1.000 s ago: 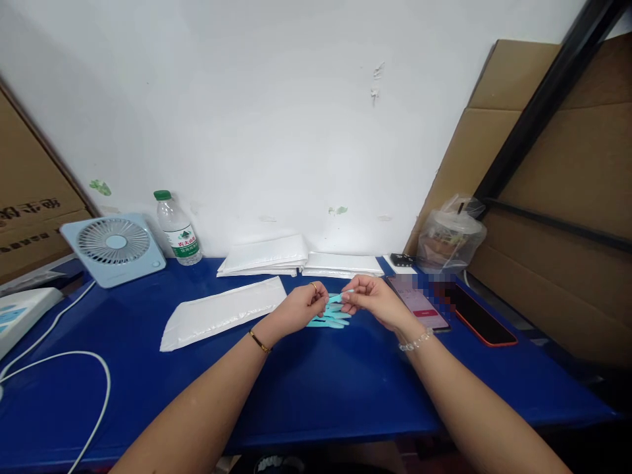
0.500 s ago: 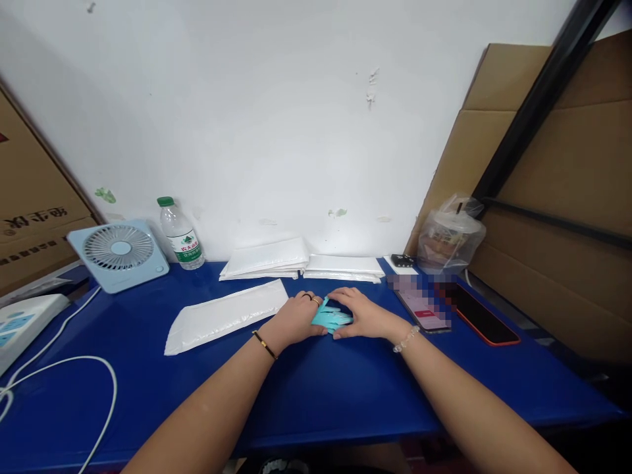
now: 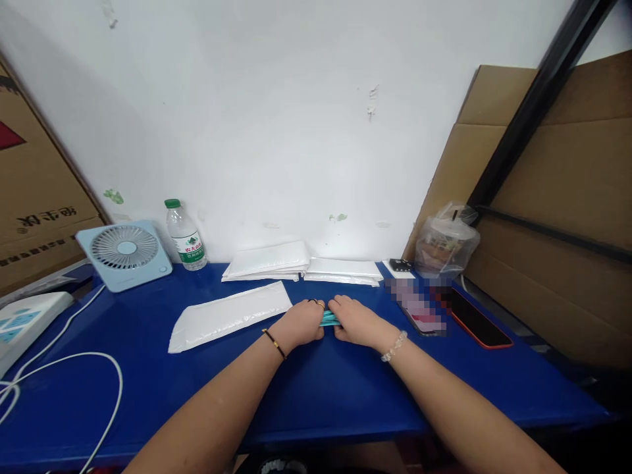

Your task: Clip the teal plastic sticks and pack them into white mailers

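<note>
1. So the teal strips point(image 3: 330, 318) are right at the middle of the table point(image 3: 316, 401), sandwiched between two hands. Only a short stretch shows in the gap, so I can't tell how many there are, or whether they're resting on the table or a touch above it.
2. Left hand point(image 3: 306, 320): fingers curled over one end of the bunch, thumb tucked low on the near side. Right hand point(image 3: 356, 321) has the other end much the same way. They're close but a bit apart.
3. Handling-wise, my guess is super light, thin and kinda bendy, probably smooth enough that single pieces could slide out. Doubt they'd break easily, though a hard squeeze might crease them.
4. Best hold imo is what's going on here: both ends, fingers wrapped round the whole bunch, easy pressure. Pinching just one piece would likely let the others fan out.
5. Nearby: a white packet point(image 3: 230, 316) lies flat just by the left hand, and a phone point(image 3: 420, 311) sits off past the right.
</note>
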Demonstrator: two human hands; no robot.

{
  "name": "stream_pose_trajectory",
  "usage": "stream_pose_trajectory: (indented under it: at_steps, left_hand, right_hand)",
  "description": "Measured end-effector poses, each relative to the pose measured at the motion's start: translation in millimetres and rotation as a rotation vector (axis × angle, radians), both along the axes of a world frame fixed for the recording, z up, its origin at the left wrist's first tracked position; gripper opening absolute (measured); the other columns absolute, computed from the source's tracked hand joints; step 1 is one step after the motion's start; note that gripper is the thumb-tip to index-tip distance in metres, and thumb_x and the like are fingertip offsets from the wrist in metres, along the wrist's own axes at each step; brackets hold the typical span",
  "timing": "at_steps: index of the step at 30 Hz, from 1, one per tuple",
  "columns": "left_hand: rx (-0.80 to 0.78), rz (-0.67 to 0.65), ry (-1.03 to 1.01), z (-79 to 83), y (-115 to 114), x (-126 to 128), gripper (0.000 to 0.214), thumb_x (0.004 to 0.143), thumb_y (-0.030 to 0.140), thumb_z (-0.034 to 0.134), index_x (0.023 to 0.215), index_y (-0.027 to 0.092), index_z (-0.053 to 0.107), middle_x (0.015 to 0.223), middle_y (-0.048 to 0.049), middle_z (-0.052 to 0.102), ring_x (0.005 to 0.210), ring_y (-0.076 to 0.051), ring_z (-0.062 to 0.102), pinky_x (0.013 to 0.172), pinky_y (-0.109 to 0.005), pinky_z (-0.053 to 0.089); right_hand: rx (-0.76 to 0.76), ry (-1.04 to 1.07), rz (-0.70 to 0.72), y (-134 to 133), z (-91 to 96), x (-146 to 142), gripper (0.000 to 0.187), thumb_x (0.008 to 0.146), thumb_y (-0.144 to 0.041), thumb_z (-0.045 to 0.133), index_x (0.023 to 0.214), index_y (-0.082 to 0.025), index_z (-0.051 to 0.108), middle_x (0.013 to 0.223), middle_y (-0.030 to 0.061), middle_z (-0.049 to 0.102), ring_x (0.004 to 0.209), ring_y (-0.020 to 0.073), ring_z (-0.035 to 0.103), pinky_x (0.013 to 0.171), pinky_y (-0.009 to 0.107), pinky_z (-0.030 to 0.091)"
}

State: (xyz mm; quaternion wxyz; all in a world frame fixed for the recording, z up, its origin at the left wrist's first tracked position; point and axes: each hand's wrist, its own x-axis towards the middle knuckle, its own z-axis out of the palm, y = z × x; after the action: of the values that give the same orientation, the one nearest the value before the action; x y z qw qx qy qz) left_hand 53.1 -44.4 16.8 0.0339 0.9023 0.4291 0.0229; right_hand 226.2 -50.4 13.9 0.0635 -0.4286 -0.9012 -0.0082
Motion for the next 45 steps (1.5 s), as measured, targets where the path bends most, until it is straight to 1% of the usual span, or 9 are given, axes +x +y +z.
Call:
stream_pose_trajectory:
  at_steps: [6, 11, 16, 24, 30, 36, 39, 42, 45]
  left_hand:
    - [-0.017, 0.03, -0.092, -4.5, 1.2, -0.5, 0.023, 0.07, 0.024, 0.058, 0.09, 0.013, 0.058, 0.093, -0.015, 0.064, 0.085, -0.029, 0.06, 0.075, -0.036, 0.045]
    - [-0.184, 0.049, -0.582, 1.4, -1.7, 9.9, 0.02, 0.078, 0.036, 0.056, 0.083, 0.016, 0.057, 0.079, -0.0049, 0.063, 0.072, -0.02, 0.059, 0.064, -0.028, 0.043]
    - [-0.395, 0.058, -1.051, 2.8, -23.0, 36.5, 0.035, 0.079, 0.05, 0.056, 0.083, 0.015, 0.054, 0.064, 0.0007, 0.055, 0.055, -0.011, 0.05, 0.054, -0.024, 0.039]
    - [-0.474, 0.086, -1.143, -14.8, -34.1, 41.3, 0.038, 0.076, 0.05, 0.059, 0.067, 0.014, 0.053, 0.053, 0.0006, 0.053, 0.05, -0.01, 0.049, 0.052, -0.024, 0.038]
    - [-0.577, 0.147, -1.25, -10.9, -33.8, 37.7, 0.037, 0.075, 0.049, 0.062, 0.066, 0.017, 0.045, 0.048, 0.0064, 0.042, 0.043, -0.007, 0.037, 0.046, -0.022, 0.03]
    - [-1.574, -0.165, -1.256, 5.4, -48.1, 27.1, 0.038, 0.075, 0.036, 0.062, 0.064, 0.019, 0.03, 0.046, 0.0112, 0.019, 0.036, -0.002, 0.009, 0.039, -0.018, 0.013]
    - [-1.823, -0.272, -1.163, 1.9, -59.2, 30.6, 0.042, 0.07, 0.03, 0.065, 0.061, 0.019, 0.025, 0.046, 0.011, 0.015, 0.035, -0.002, 0.006, 0.037, -0.017, 0.01]
    - [-1.806, -0.319, -1.14, 2.4, -71.4, 35.8, 0.042, 0.064, 0.034, 0.071, 0.062, 0.019, 0.033, 0.047, 0.0106, 0.02, 0.035, -0.002, 0.015, 0.038, -0.017, 0.018]
    - [-1.478, -0.324, -0.959, 13.8, -75.5, 25.6, 0.041, 0.059, 0.045, 0.075, 0.081, 0.017, 0.054, 0.066, 0.0018, 0.051, 0.056, -0.01, 0.051, 0.056, -0.025, 0.042]
  right_hand:
    - [-0.081, -0.113, 0.013, -3.1, 12.7, -3.0, 0.028, 0.074, -0.018, 0.055, 0.101, -0.014, 0.055, 0.101, 0.0122, 0.061, 0.084, 0.0237, 0.06, 0.072, 0.032, 0.044]
    - [-0.095, -0.03, 0.046, -12.4, 89.9, 4.3, 0.026, 0.072, -0.018, 0.06, 0.098, -0.017, 0.063, 0.097, 0.0105, 0.065, 0.086, 0.0254, 0.062, 0.071, 0.032, 0.045]
    - [-0.034, 0.444, 0.166, -30.5, 149.8, -0.4, 0.044, 0.087, -0.045, 0.05, 0.126, -0.026, 0.053, 0.129, 0.0049, 0.055, 0.117, 0.0259, 0.05, 0.097, 0.039, 0.039]
    - [-0.131, 0.597, 0.152, -32.0, 95.4, -26.1, 0.043, 0.092, -0.05, 0.038, 0.121, -0.025, 0.059, 0.131, 0.005, 0.055, 0.129, 0.025, 0.04, 0.109, 0.046, 0.027]
    - [-0.348, 0.911, 0.132, -24.8, 90.3, -18.4, 0.05, 0.089, -0.055, 0.042, 0.128, -0.026, 0.051, 0.138, 0.0062, 0.048, 0.129, 0.0219, 0.041, 0.11, 0.044, 0.026]
    - [-0.946, 1.27, 0.347, -40.3, 63.9, -4.7, 0.079, 0.059, -0.051, 0.077, 0.126, -0.021, 0.046, 0.127, 0.0135, 0.056, 0.119, 0.027, 0.051, 0.099, 0.044, 0.039]
    - [-1.143, 1.306, 0.36, -58.0, 44.6, -10.8, 0.057, 0.055, -0.046, 0.08, 0.099, -0.021, 0.053, 0.101, 0.009, 0.068, 0.106, 0.0274, 0.06, 0.09, 0.044, 0.044]
    - [-1.12, 1.367, 0.349, -71.8, 38.8, -14.6, 0.038, 0.063, -0.043, 0.076, 0.076, -0.021, 0.048, 0.075, 0.0023, 0.066, 0.088, 0.0238, 0.065, 0.087, 0.043, 0.045]
    - [-0.954, 1.527, 0.31, -75.1, 48.9, -4.5, 0.033, 0.071, -0.041, 0.07, 0.071, -0.023, 0.043, 0.054, -0.0059, 0.052, 0.063, 0.0163, 0.061, 0.083, 0.041, 0.047]
